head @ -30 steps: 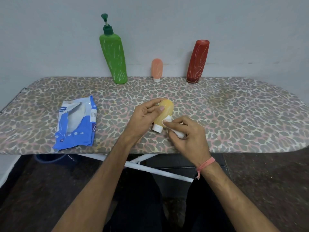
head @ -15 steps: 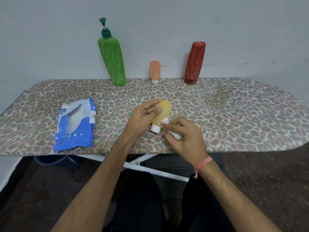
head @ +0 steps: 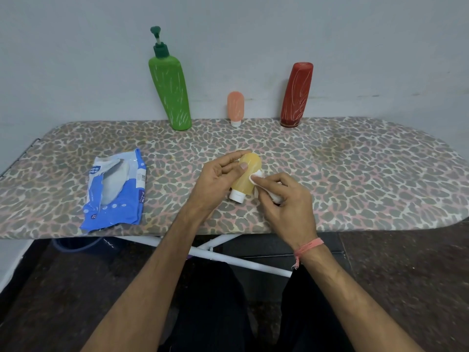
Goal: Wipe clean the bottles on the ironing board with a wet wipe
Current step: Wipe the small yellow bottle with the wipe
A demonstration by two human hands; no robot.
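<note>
Yellow bottle (head: 245,177): held above the near middle of the ironing board (head: 355,174), tilted with its white cap toward the person; its surface looks free of marks where it shows.
Wet wipe (head: 256,175): a folded white wad pressed against the yellow bottle's right side.
Right hand (head: 284,199): fingers curled round the wet wipe, pinching it and pushing it onto the bottle.
Left hand (head: 219,181): thumb and fingers pinch the yellow bottle near its rounded upper end and steady it.
Green pump bottle (head: 170,94): stands at the back edge by the wall, streaked with white scribbles.
Peach bottle (head: 236,106): small, cap down, between the green and red ones, faintly scribbled.
Red bottle (head: 296,95): at the back right, also covered in white scribbles.
Wipe pack (head: 115,190): blue, open, lying on the board's left part.
Progress: judged early; 1 bottle is being wiped and looks nearly clean, while 3 marked bottles appear untouched.
</note>
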